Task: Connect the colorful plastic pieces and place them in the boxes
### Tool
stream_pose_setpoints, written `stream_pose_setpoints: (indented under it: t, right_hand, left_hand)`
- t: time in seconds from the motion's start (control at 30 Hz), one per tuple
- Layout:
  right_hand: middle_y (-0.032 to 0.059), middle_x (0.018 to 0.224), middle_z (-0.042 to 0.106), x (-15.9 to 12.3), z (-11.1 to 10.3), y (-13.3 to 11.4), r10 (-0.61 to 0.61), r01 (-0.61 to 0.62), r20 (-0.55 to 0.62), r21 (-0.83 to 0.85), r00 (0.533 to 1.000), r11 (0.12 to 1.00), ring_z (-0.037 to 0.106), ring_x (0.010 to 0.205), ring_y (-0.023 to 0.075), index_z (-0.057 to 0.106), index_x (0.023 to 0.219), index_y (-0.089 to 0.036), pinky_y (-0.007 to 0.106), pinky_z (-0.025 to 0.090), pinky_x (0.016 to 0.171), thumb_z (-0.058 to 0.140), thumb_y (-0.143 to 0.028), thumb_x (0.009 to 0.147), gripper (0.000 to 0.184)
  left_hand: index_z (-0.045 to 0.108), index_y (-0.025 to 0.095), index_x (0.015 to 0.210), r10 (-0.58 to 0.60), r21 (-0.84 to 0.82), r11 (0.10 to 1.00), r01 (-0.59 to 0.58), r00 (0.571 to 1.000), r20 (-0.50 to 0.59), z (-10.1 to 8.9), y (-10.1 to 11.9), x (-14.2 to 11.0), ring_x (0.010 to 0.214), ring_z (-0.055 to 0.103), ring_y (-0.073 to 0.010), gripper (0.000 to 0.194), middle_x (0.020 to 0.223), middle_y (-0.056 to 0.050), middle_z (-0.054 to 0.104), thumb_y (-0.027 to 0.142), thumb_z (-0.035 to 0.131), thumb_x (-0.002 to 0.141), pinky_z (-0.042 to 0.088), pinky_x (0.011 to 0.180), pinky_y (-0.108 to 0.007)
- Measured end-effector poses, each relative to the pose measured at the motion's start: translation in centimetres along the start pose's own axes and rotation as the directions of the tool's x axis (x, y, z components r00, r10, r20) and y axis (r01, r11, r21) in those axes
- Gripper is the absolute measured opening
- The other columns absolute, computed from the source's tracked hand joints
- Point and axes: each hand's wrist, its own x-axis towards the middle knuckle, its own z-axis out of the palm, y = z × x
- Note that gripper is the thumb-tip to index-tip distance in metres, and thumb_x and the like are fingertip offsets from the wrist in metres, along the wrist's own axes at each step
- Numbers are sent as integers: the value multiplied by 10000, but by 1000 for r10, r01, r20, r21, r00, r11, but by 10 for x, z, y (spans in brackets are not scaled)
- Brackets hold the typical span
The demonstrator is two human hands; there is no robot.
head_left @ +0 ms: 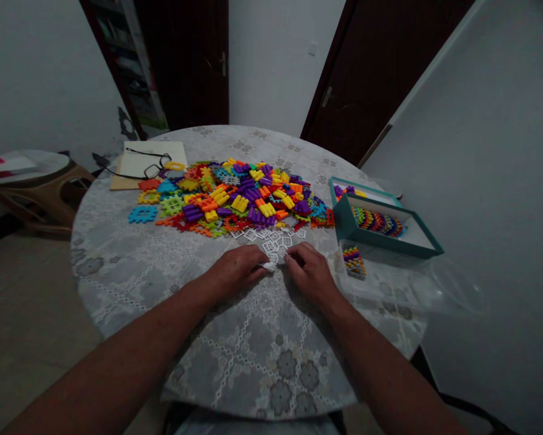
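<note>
My left hand [241, 264] is closed, its thumb and fingers pinching small white lattice pieces [269, 266] that look stacked together. Close beside it, my right hand [308, 269] has its thumb and fingertips pressed together near the same spot. Whether a piece sits in the right fingertips is too small to tell. Just beyond both hands lie several loose white lattice pieces [275, 237], spread flat and overlapping on the tablecloth. Behind them rises a large heap of colourful plastic building pieces [253, 196], with ribbed tubes and notched flat shapes mixed together.
A patterned cloth covers the round table [253, 362]. To the right are a teal box [389, 244] with rows of coloured pieces, a second teal-rimmed box behind it, and a clear container [355, 266]. Glasses [153, 170] rest on a notebook [174, 150] at the far left.
</note>
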Motion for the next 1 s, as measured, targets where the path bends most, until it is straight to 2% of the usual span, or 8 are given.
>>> stream_pose_setpoints:
  t: [0.23,0.4,0.47,0.6,0.73,0.87,1.0]
  right_hand:
    - [57,955,664,-5,9,-6,-96,93,138,26,986,995,650,913,211,738,1028,-206,327,504,824,624,-175,1012,119]
    - [64,1015,708,-5,10,-6,-131,122,211,55,969,991,677,961,212,752,1115,-227,334,528,866,591,-144,1023,204]
    - [54,1034,743,-5,11,-6,-96,84,217,64,971,994,700,950,207,741,1175,-235,334,538,875,613,-139,1000,237]
    - [36,1069,788,-4,12,-2,26,-47,194,107,981,993,738,918,195,689,1296,-243,323,561,865,630,-184,993,314]
    - [99,1102,744,-1,16,0,18,-7,94,-111,995,994,700,1022,239,720,1179,-200,356,536,930,602,-221,1013,205]
    - [106,1104,703,4,22,-4,84,-41,121,-324,989,945,659,1023,248,727,1122,-193,345,504,908,649,-282,1020,156]
    - [87,1088,686,6,25,-7,132,-70,137,-389,982,919,637,982,230,715,1102,-204,321,473,860,692,-284,999,133]
  left_hand:
    - [706,198,1146,-27,-32,999,26,999,-19,0,1,0,988,683,-221,136,1060,-65,730,250,638,1040,529,894,-337]
    - [675,218,1284,-43,-45,998,43,999,-10,0,2,0,1073,700,-241,255,1161,-77,751,265,650,1035,542,955,-365]
    - [664,224,1306,-49,-47,998,49,999,-7,-1,3,-1,1089,700,-243,274,1183,-77,751,268,646,1036,540,964,-369]
    - [691,192,1175,-53,-15,998,53,998,19,-7,2,-2,1016,695,-238,174,1105,-80,739,276,651,1028,531,907,-350]
    - [691,193,1114,-50,-11,999,50,998,24,-13,2,-2,968,677,-219,135,1073,-73,727,289,639,1035,519,882,-331]
    - [698,206,1146,-51,4,999,50,997,56,-15,3,-3,1069,668,-244,159,1122,-81,744,304,650,1031,514,945,-353]
    - [705,222,1205,-64,11,998,63,994,86,-13,3,-4,1104,663,-256,207,1138,-78,757,298,667,1016,511,971,-367]
